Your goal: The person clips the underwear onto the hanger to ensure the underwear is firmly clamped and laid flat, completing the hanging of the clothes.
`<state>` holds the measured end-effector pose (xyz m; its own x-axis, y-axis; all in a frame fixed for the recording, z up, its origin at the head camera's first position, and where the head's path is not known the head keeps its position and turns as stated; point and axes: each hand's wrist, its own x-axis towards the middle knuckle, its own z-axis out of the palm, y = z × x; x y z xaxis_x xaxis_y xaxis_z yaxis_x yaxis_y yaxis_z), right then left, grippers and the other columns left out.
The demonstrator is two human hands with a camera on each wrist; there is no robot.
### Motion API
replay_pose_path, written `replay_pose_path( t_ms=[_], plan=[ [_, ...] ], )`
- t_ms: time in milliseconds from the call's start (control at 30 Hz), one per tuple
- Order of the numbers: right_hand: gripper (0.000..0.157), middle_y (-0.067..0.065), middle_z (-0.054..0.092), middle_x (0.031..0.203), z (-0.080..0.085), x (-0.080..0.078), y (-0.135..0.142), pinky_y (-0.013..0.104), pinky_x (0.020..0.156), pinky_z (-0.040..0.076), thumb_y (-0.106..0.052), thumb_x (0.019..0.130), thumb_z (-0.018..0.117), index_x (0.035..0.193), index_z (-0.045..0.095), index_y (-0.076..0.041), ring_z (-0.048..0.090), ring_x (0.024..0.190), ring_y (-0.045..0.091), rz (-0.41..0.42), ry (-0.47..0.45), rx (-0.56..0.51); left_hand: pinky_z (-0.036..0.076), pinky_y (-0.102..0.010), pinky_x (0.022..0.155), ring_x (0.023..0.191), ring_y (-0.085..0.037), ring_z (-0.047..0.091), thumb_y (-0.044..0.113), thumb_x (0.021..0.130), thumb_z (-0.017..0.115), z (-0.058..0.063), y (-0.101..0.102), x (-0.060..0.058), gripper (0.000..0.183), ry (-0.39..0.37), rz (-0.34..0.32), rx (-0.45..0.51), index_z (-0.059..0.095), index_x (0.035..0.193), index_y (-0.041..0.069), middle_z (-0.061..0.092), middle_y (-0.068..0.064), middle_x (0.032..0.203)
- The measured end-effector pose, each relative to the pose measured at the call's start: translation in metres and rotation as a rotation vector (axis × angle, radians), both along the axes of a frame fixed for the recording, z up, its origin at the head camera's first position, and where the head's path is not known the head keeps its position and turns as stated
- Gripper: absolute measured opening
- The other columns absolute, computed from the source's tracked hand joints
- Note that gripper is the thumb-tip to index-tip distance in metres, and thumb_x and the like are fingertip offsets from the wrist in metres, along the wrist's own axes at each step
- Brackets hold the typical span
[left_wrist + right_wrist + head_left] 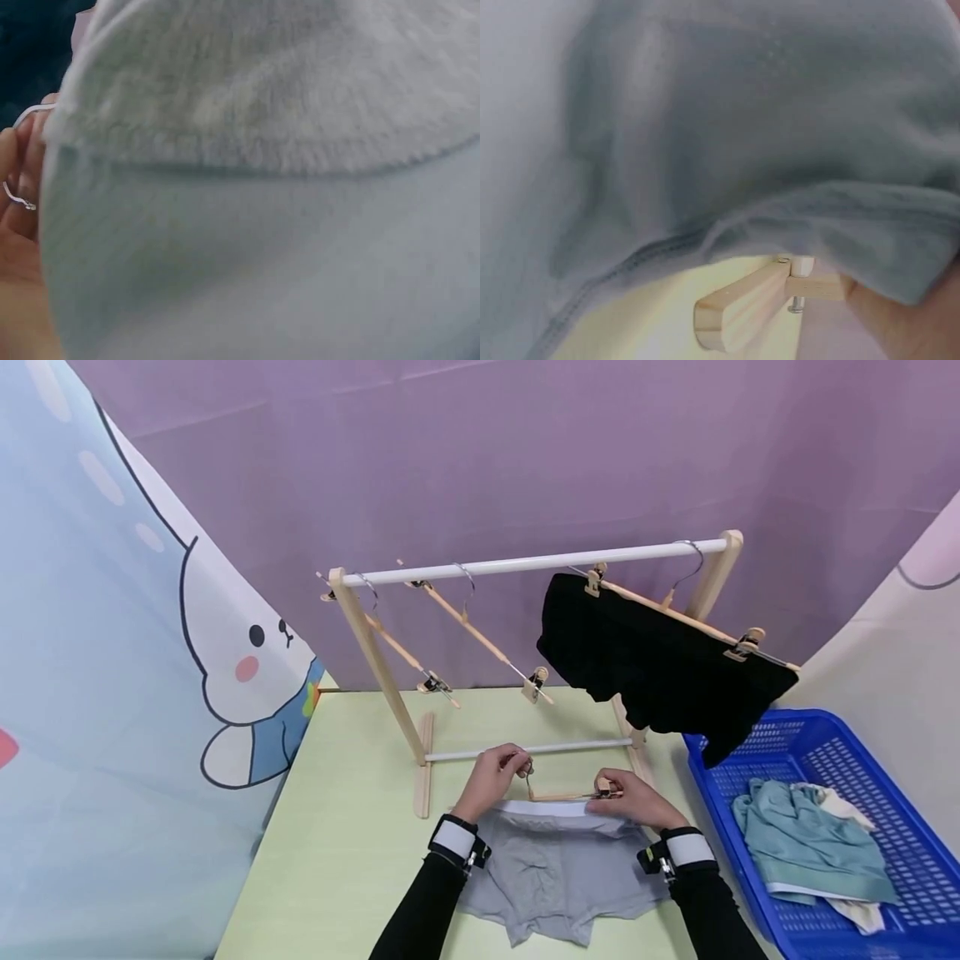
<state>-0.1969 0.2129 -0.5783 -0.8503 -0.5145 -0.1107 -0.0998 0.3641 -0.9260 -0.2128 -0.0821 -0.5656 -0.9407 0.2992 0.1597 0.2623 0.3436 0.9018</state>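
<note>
Grey boxer briefs (555, 860) hang above the table from a wooden clip hanger (558, 797), their pale waistband along its bar. With curled fingers my left hand (491, 777) pinches the hanger's metal hook. My right hand (633, 797) grips the hanger's right end, its fingers around the wooden clip (606, 787) and its thumb at the waistband. The left clip is hidden behind my left hand. In the left wrist view, grey cloth (262, 90) fills most of the picture and fingers show by the hook. Cloth (780, 112) also covers much of the right wrist view.
Ahead stands a rack with a white rail (525, 564). Black shorts (645, 652) hang at its right; two bare clip hangers (468, 627) hang at its left. A blue basket (795, 722) on the right holds teal (817, 839) and cream clothes.
</note>
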Motion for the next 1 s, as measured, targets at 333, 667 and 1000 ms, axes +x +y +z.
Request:
replay_pose_path(
  t_ms=[333, 667, 1000],
  plan=[
    [0.014, 0.004, 0.059, 0.088, -0.002, 0.004, -0.008, 0.025, 0.070, 0.044, -0.020, 0.094, 0.069, 0.098, 0.065, -0.008, 0.053, 0.078, 0.009, -0.023, 0.067, 0.006, 0.055, -0.036, 0.083, 0.092, -0.028, 0.070, 0.025, 0.102, 0.058, 0.001, -0.013, 0.002, 0.027, -0.089, 0.102, 0.059, 0.067, 0.114, 0.003, 0.070, -0.015, 0.103],
    [0.019, 0.005, 0.068, 0.096, 0.001, 0.016, -0.006, 0.024, 0.077, 0.045, -0.023, 0.095, 0.069, 0.105, 0.068, -0.007, 0.058, 0.087, 0.007, -0.110, 0.065, 0.039, 0.046, -0.027, 0.064, 0.071, -0.015, 0.056, 0.022, 0.102, 0.057, 0.020, -0.082, -0.008, 0.024, 0.299, 0.801, 0.126, 0.064, 0.091, 0.001, 0.063, -0.007, 0.080],
    [0.012, 0.002, 0.071, 0.101, 0.007, 0.033, -0.007, 0.025, 0.080, 0.049, -0.023, 0.096, 0.066, 0.103, 0.070, -0.013, 0.063, 0.094, 0.007, -0.239, 0.167, 0.020, 0.029, -0.029, 0.081, 0.093, -0.023, 0.040, 0.013, 0.085, 0.077, 0.069, -0.111, -0.041, 0.046, 0.445, 0.967, 0.327, 0.038, 0.103, -0.002, 0.037, -0.005, 0.099]
  ],
)
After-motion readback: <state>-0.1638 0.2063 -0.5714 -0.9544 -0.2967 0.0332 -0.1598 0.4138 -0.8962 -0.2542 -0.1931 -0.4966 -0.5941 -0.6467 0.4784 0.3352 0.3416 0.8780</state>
